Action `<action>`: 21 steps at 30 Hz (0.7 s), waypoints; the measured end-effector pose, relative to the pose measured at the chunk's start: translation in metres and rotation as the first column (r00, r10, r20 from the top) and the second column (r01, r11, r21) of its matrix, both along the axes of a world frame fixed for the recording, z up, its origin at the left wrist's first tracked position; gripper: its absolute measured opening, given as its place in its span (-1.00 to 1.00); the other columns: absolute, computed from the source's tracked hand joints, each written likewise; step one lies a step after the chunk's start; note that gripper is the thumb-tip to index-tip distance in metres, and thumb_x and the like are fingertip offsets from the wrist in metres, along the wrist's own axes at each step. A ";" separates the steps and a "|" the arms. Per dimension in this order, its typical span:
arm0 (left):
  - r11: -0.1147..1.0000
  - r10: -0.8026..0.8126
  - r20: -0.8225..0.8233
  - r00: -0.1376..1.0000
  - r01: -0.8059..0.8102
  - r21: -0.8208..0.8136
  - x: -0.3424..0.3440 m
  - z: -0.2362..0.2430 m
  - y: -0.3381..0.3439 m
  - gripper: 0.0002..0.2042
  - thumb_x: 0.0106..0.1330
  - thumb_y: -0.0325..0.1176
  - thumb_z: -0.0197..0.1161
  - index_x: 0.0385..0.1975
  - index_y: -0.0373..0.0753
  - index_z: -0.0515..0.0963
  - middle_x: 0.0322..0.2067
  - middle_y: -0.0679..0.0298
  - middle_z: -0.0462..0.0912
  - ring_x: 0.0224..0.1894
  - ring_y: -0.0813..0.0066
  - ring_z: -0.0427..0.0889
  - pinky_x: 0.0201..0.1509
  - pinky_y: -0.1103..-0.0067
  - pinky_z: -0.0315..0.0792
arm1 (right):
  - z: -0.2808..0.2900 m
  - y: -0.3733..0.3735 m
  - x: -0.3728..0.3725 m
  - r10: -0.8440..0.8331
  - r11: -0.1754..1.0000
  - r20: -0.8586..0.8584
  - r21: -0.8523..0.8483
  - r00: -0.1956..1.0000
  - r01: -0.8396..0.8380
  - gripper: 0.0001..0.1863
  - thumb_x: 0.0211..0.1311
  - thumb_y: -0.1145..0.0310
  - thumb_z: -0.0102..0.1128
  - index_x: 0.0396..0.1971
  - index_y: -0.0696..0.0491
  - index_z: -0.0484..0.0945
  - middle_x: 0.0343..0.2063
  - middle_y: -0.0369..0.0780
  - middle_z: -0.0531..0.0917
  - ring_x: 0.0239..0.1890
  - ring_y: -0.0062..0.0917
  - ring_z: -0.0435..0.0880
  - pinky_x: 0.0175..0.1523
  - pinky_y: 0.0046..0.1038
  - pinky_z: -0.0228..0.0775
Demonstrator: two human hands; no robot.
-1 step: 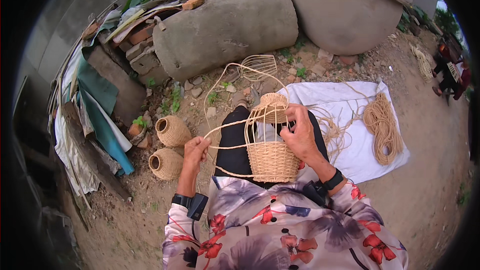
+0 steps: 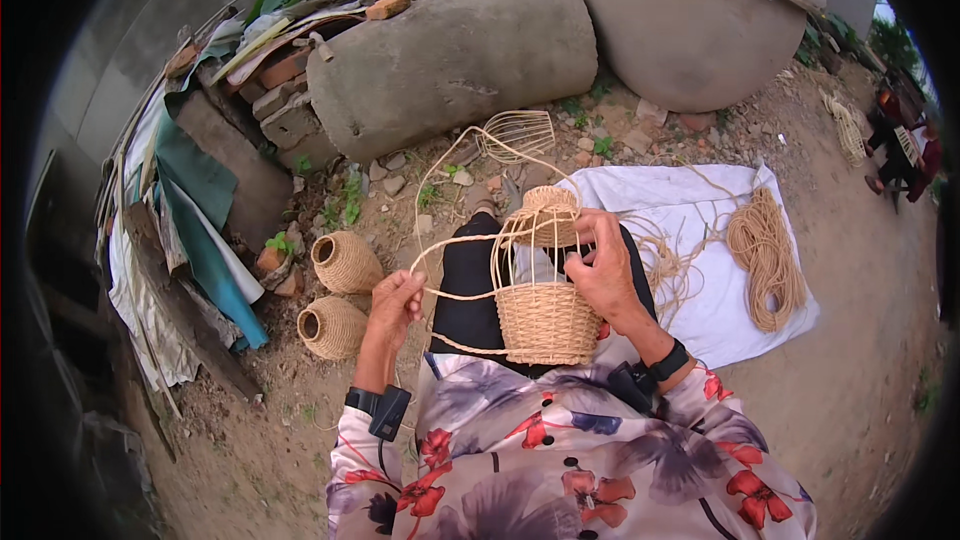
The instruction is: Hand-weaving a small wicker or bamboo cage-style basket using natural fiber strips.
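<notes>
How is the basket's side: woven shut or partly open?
Partly open: the basket is woven low down and at its neck, but gaps show between these.

Left hand [image 2: 397, 302] pinched, right hand [image 2: 606, 268] curled

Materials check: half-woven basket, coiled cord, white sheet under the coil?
Half-woven basket: likely plant fibre or paper cord, matte tan; visible over-under weave.
Coiled cord: probably similar fibre, dull tan; bends into soft loops.
White sheet: woven plastic or cloth, can't tell which; thin, creased, flexible.
</notes>
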State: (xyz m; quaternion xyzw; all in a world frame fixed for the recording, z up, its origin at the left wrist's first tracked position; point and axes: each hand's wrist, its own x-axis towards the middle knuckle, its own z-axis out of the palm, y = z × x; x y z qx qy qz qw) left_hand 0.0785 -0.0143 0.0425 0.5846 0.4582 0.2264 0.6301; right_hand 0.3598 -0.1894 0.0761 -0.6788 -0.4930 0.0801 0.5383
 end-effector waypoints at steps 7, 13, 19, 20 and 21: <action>0.970 -0.021 0.459 0.888 0.129 -0.204 0.039 0.028 -0.026 -0.86 0.38 -0.38 0.19 -0.21 -0.32 0.54 -0.45 0.32 0.61 -0.49 0.68 0.61 -0.41 0.68 0.59 | -0.006 -0.009 0.007 0.018 1.000 -0.098 0.027 0.995 -0.016 -0.63 -0.03 0.60 0.12 -0.14 0.12 0.36 -0.04 -0.17 0.42 -0.23 -0.52 0.53 -0.25 -0.51 0.44; 0.908 -0.045 0.693 0.720 0.319 -0.273 0.078 0.068 -0.039 -0.85 0.38 -0.34 0.19 -0.21 -0.28 0.56 -0.53 0.38 0.55 -0.60 0.72 0.43 -0.53 0.73 0.37 | -0.005 -0.009 0.008 0.015 1.000 -0.098 0.006 0.995 -0.015 -0.63 -0.03 0.60 0.12 -0.14 0.13 0.36 -0.06 -0.17 0.42 -0.22 -0.51 0.52 -0.23 -0.49 0.43; 0.936 -0.254 0.020 0.967 0.240 0.258 0.107 0.053 -0.042 -0.81 0.31 -0.28 0.25 -0.30 -0.30 0.60 -0.52 0.37 0.58 -0.52 0.61 0.52 -0.41 0.60 0.43 | -0.009 -0.010 0.007 0.030 0.999 -0.118 0.023 0.993 -0.028 -0.63 -0.03 0.60 0.11 -0.14 0.13 0.36 -0.06 -0.17 0.42 -0.23 -0.50 0.52 -0.21 -0.48 0.42; 0.864 -0.198 -0.079 0.977 0.212 0.456 0.111 0.052 -0.046 -0.82 0.28 -0.30 0.26 -0.32 -0.30 0.61 -0.51 0.34 0.60 -0.51 0.55 0.54 -0.39 0.55 0.45 | -0.009 -0.010 0.008 0.026 0.999 -0.120 0.021 0.992 -0.024 -0.63 -0.03 0.60 0.11 -0.14 0.13 0.36 -0.06 -0.17 0.42 -0.23 -0.50 0.52 -0.21 -0.48 0.42; 0.865 -0.201 -0.080 0.976 0.215 0.454 0.115 0.049 -0.049 -0.82 0.28 -0.30 0.26 -0.32 -0.30 0.61 -0.51 0.34 0.60 -0.51 0.55 0.54 -0.39 0.55 0.45 | -0.008 -0.011 0.008 0.032 0.999 -0.127 0.026 0.991 -0.029 -0.63 -0.03 0.59 0.11 -0.14 0.13 0.36 -0.06 -0.17 0.42 -0.23 -0.50 0.52 -0.21 -0.48 0.42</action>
